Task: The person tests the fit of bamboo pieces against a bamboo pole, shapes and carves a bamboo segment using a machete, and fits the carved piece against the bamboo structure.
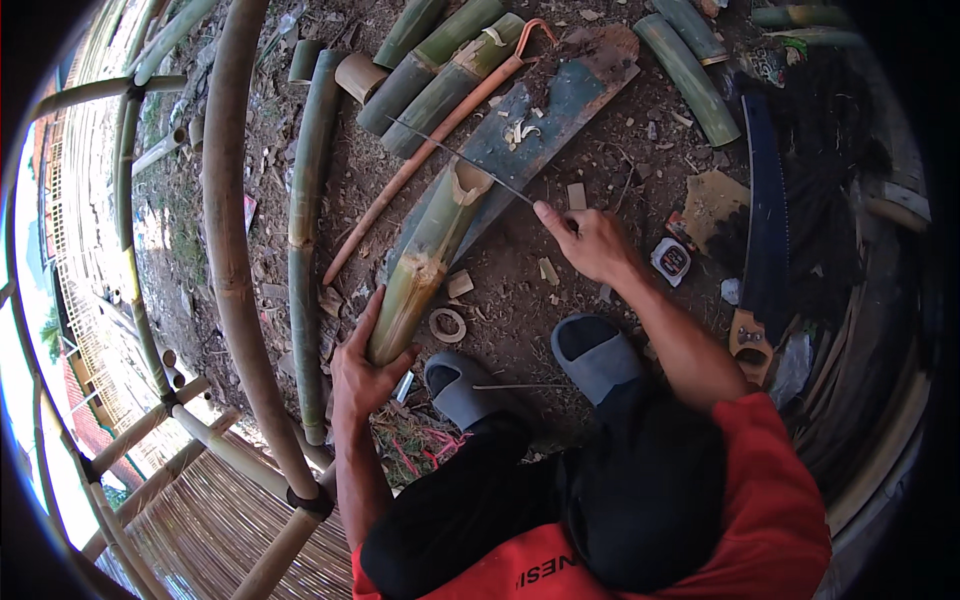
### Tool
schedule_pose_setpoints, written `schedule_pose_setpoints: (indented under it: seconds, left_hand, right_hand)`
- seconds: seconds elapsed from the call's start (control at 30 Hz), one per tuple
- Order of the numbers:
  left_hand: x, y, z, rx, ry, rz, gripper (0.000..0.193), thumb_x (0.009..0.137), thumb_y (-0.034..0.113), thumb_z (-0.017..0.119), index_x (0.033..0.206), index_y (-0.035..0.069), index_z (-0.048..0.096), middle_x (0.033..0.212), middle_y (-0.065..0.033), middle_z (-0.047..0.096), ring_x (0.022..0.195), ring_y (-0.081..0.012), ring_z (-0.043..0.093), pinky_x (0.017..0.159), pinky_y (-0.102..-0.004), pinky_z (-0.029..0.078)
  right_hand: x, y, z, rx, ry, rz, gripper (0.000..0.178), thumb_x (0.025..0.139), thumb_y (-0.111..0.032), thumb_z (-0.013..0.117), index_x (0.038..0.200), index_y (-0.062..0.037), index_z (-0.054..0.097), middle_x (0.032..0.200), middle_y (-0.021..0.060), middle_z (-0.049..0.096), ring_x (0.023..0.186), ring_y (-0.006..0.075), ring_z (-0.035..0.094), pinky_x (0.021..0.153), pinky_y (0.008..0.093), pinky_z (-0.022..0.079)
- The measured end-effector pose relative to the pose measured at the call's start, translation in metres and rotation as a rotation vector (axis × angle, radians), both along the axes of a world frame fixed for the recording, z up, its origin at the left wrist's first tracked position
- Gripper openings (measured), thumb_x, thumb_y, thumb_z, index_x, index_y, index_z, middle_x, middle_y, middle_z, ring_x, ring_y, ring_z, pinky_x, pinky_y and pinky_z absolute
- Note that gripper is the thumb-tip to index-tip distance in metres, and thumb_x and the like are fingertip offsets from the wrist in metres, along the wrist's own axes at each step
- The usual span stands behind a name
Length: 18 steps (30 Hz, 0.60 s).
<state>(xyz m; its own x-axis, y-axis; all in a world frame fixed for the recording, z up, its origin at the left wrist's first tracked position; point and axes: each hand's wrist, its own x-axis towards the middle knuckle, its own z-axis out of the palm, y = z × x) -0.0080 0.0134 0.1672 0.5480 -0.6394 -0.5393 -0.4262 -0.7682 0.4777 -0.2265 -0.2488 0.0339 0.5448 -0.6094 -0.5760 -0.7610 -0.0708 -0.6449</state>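
Observation:
A thick green bamboo piece leans at a slant on a worn plank, with a notch cut in its upper end. My left hand grips its lower end, fingers along the side and thumb across. In my right hand is a long thin blade, seen edge-on, probably a machete; its handle is hidden in my fist. The blade crosses over the notched end; whether it touches the bamboo I cannot tell. Pale shavings lie on the plank.
Cut bamboo lengths lie beyond, beside a reddish hooked stick. At right are a handsaw and a tape measure. A bamboo ring lies near my sandals. A bamboo frame stands at left.

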Motion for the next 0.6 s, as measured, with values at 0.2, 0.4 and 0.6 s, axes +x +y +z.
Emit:
schedule_pose_setpoints:
  seconds: [0.2,0.4,0.6]
  left_hand:
    - [0.004,-0.007,0.014,-0.026,-0.016,-0.013,0.093,0.075,0.020,0.087,0.159,0.020,0.047,0.121,-0.0207,0.075,0.112,-0.0303,0.074,0.099,-0.0401,0.056]
    - [0.005,-0.005,0.006,-0.057,-0.003,-0.026,0.094,0.075,0.018,0.087,0.159,0.017,0.046,0.125,-0.0211,0.074,0.117,-0.0276,0.072,0.103,-0.0384,0.053]
    - [0.012,0.001,0.004,-0.115,0.092,0.023,0.093,0.075,0.016,0.087,0.159,0.013,0.046,0.131,-0.0212,0.072,0.123,-0.0262,0.069,0.107,-0.0377,0.050]
  right_hand:
    - [-0.010,0.006,0.009,-0.116,-0.140,0.017,0.082,0.097,-0.076,0.050,0.089,0.0023,0.075,0.073,0.0298,0.068,0.077,0.0479,0.072,0.069,0.0528,0.054]
    - [-0.001,-0.002,0.006,-0.190,0.027,0.054,0.080,0.097,-0.075,0.050,0.087,0.0008,0.074,0.065,0.0281,0.065,0.071,0.0482,0.070,0.063,0.0533,0.053]
    - [-0.013,0.002,0.008,-0.176,-0.086,0.085,0.081,0.098,-0.075,0.051,0.083,0.0020,0.073,0.068,0.0295,0.067,0.073,0.0490,0.070,0.065,0.0555,0.054]
